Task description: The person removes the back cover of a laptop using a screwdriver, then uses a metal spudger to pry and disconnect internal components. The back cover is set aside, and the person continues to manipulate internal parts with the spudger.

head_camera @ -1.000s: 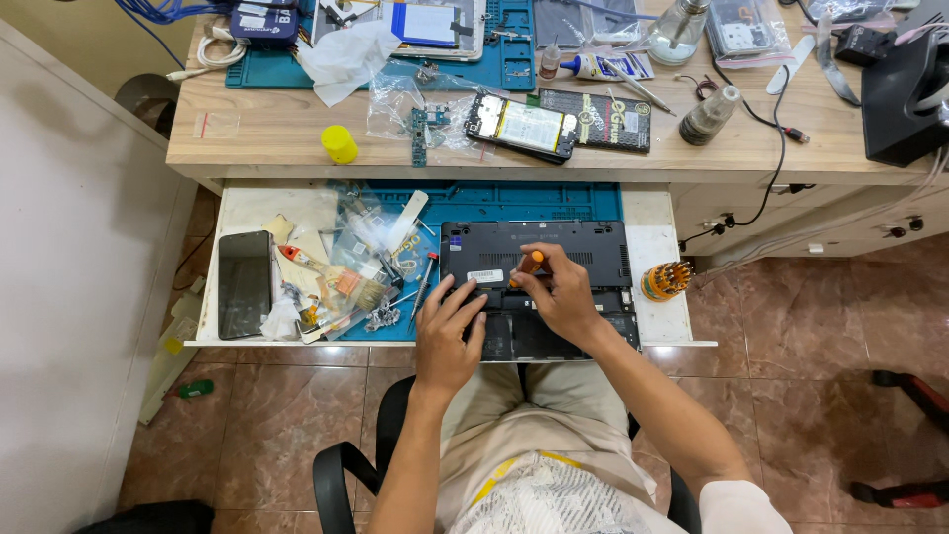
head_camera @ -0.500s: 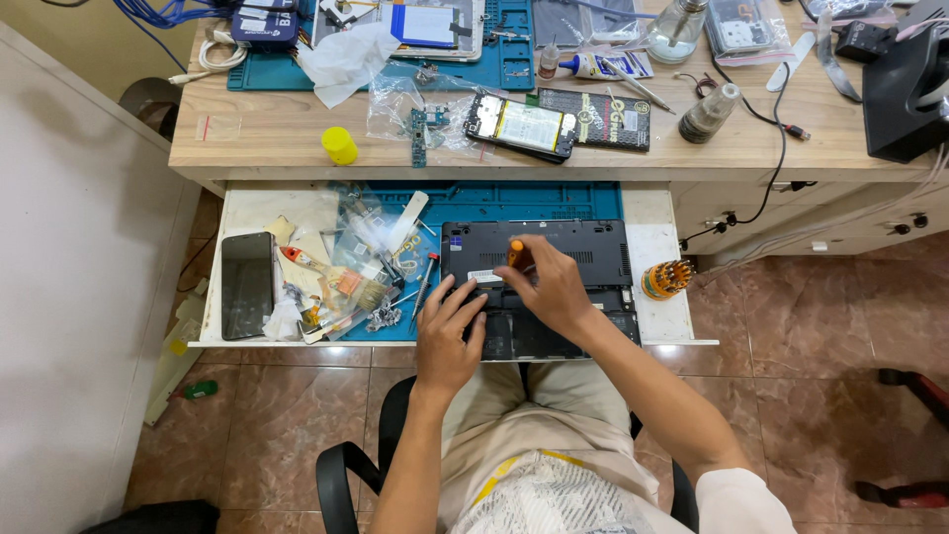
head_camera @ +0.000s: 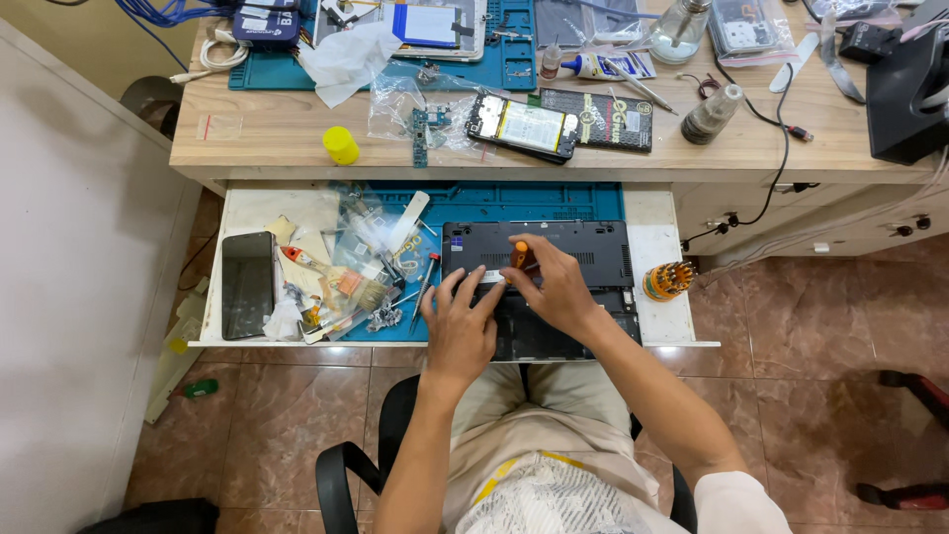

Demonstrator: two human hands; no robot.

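Black laptop base [head_camera: 554, 267] lies underside up on the blue mat [head_camera: 554, 203] of the pull-out tray [head_camera: 652, 218], just below the wooden worktop [head_camera: 297, 129]. Right hand [head_camera: 554, 287] on the laptop's middle, fingers pinching an orange-handled screwdriver [head_camera: 520, 254], tip down on the shell. Left hand [head_camera: 460, 321] at the laptop's left-front corner, fingers spread flat, pressing it still.

Handling, as a judgement: laptop prob. fairly heavy & stiff, plastic shell smooth, could slide on the mat w/o the flat hand; best held by its long edges, not the vent slots. Screwdriver light, thin, rolls easily.

Edges & room: laptop's near edge sits about at the tray's front lip, over the person's lap; little margin there. Left of the laptop: clutter of small parts, a brush, bags [head_camera: 346, 277], then a dark phone [head_camera: 247, 282]; tight. Right of the laptop: bare strip of tray, w/ a round bit holder [head_camera: 667, 280] at the tray's edge.
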